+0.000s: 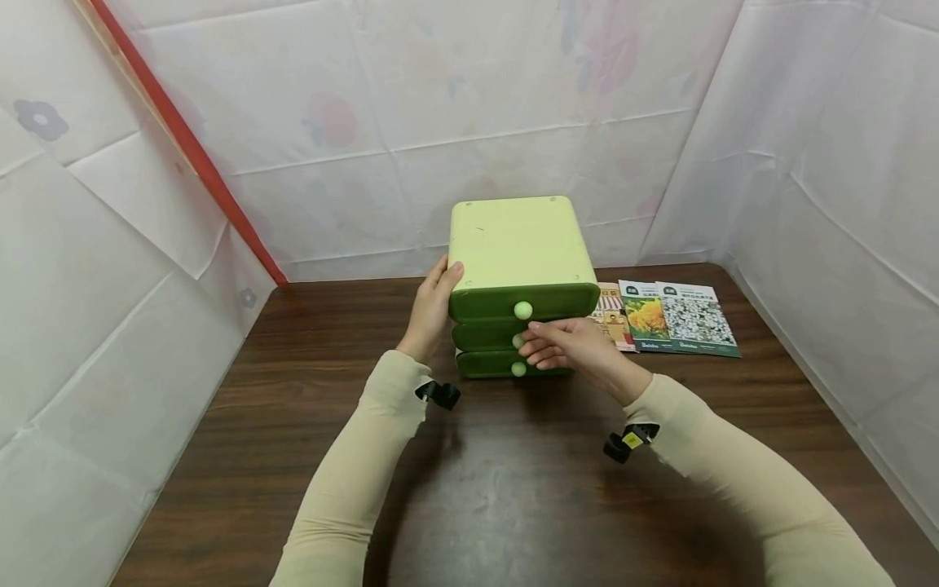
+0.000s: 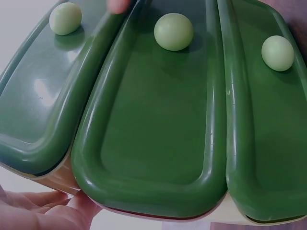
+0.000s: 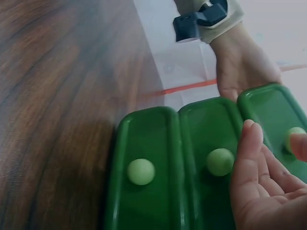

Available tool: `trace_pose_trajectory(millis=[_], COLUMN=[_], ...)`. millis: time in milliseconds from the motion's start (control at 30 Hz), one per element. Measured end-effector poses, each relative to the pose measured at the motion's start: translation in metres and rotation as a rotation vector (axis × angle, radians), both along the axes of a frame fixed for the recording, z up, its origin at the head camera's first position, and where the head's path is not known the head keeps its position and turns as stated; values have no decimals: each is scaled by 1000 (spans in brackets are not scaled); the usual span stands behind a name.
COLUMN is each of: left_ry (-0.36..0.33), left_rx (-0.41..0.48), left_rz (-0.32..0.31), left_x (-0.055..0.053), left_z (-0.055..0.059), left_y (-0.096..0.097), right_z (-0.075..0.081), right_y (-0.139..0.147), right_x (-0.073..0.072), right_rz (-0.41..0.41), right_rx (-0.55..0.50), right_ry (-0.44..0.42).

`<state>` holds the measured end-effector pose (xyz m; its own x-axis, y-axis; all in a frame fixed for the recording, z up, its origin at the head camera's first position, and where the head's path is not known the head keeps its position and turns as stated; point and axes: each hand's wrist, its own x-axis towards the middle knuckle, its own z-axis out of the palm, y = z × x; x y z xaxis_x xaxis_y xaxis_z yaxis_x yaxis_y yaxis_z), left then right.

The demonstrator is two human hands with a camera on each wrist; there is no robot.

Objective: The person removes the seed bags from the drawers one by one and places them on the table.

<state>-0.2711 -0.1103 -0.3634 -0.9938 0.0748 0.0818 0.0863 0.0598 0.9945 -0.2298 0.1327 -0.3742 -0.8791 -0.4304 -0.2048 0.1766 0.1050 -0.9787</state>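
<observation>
A small drawer box (image 1: 521, 236) has a pale green top and three dark green drawers, all closed, each with a round pale knob. My left hand (image 1: 431, 310) lies against its left side, thumb on the top edge and fingers along the side wall. In front, my right hand (image 1: 575, 346) has its loosely bent fingers beside the middle knob (image 3: 220, 162), thumb apart from the index finger. The top knob (image 1: 523, 310) is just above that hand, and the bottom knob (image 3: 141, 171) is below it. A fingertip shows at the upper edge of the left wrist view.
Flat printed packets with flower pictures (image 1: 697, 318) lie to the right of the box, and an illustrated card (image 1: 612, 318) is partly hidden behind it. The dark wooden table (image 1: 308, 456) meets white sheeting (image 1: 411, 98) at the back and sides.
</observation>
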Motion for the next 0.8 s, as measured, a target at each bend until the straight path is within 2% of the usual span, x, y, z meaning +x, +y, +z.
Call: trace_pose_trajectory(millis=[433, 800], left_ry=[14, 10], left_rx=[19, 10], left_rz=[-6, 0], left_x=[-1, 0], left_z=[-1, -1], left_y=[0, 0], right_z=[-26, -38], right_y=[-6, -13], right_x=[-4, -8], right_rz=[-1, -32], right_rx=[51, 79], right_ry=[-69, -123])
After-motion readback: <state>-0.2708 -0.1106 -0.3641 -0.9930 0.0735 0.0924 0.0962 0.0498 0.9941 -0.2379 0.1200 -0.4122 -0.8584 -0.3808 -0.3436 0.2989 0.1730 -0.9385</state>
